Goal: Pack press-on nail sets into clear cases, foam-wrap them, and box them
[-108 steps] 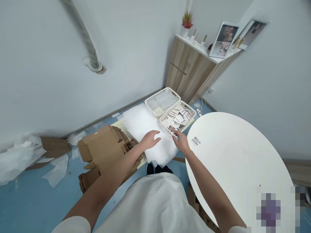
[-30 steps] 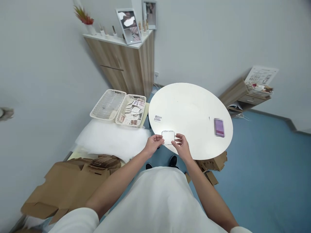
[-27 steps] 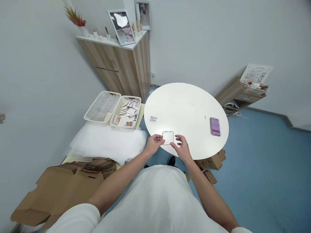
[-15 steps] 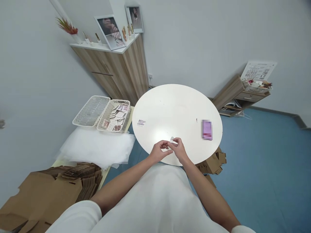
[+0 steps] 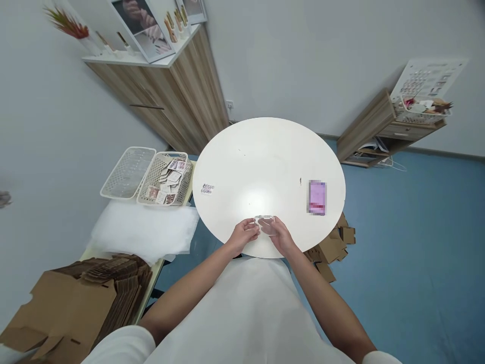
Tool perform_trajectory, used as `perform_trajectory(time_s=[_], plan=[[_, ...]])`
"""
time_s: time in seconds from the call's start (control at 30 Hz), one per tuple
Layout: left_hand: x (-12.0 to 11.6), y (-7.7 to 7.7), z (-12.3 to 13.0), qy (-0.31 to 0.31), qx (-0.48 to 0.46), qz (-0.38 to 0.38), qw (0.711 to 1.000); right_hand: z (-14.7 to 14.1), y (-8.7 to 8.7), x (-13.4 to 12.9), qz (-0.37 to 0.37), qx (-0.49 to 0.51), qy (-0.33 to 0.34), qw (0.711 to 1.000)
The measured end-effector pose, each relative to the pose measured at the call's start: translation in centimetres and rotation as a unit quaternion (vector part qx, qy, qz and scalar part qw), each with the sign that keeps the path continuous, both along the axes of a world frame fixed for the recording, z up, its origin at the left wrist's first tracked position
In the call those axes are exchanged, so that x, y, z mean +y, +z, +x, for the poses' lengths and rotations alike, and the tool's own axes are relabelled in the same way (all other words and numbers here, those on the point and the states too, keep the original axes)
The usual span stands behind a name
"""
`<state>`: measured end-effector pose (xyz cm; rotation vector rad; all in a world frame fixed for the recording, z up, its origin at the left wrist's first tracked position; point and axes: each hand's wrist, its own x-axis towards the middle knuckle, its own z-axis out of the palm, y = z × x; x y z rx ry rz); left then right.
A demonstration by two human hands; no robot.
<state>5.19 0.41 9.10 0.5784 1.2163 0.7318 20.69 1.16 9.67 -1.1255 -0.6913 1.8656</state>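
Observation:
A small see-through plastic case (image 5: 265, 225) is held level between my two hands, just above the near edge of the white oval table (image 5: 265, 151). My left hand (image 5: 243, 235) pinches its left end with thumb and fingers. Around the right end close the fingers of my right hand (image 5: 281, 236). Through the clear plastic some of my fingers show. Whether anything lies inside the case I cannot tell. On the table's left side lies a small card with a purple pattern (image 5: 206, 189). A blurred purple packet (image 5: 317, 197) rests on the right side.
To the left, a white basket (image 5: 184, 179) holds several cards, beside another white basket or lid (image 5: 129, 172). White foam sheets (image 5: 144, 230) and stacked flat cardboard boxes (image 5: 71, 303) lie nearer me. More cardboard (image 5: 330, 248) sits below the table's right edge. Wooden cabinets (image 5: 189, 91) stand behind.
The clear case has turned to show its broad face, and my left hand has closed on its left end. My view has shifted slightly.

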Motion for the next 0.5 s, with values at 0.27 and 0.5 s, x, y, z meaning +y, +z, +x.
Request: perform_trajectory(time_s=[0.27,0.5], plan=[[1.2,-0.1,-1.1,-0.051,0.050,0.069,0.995,0.8,-0.9,0.4,0.003,-0.138,-0.027,0.990],[2.0,-0.5,-0.9,-0.062,0.036,0.083,0.994,1.8,-1.3,0.4,0.082,-0.253,-0.017,0.964]])
